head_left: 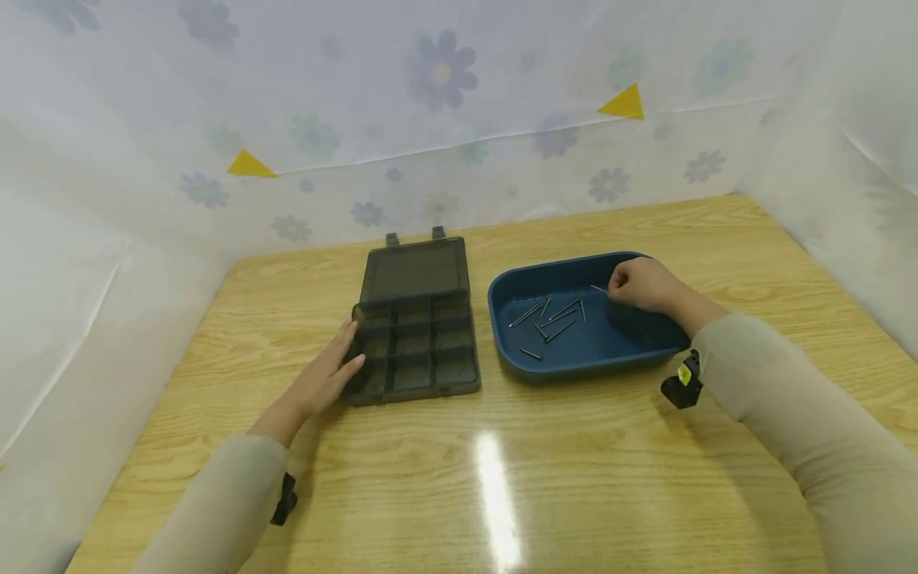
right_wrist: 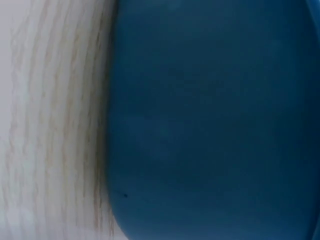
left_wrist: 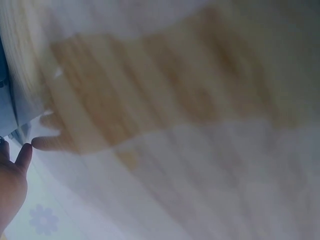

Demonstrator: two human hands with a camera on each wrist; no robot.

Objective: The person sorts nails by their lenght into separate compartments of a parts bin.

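On the table, a dark translucent compartment box (head_left: 432,351) lies with its lid (head_left: 417,269) folded back; its compartments look bare. My left hand (head_left: 324,376) rests against the box's left side, fingers fairly straight along the edge. To the right is a blue tray (head_left: 588,368) with several thin metal nails (head_left: 562,312) scattered over its left half. Over the tray's right part, my right hand (head_left: 644,285) pinches a single nail (head_left: 599,288) between thumb and fingers. In the left wrist view the left hand (left_wrist: 12,187) shows at the left edge; the right wrist view shows no hand.
The wood-grain table (head_left: 402,478) carries both containers side by side, a narrow gap between them. A white flowered sheet (head_left: 358,96) with two yellow triangles (head_left: 624,104) hangs behind. A small black wrist device (head_left: 681,387) sits beneath the right sleeve, near the tray's corner.
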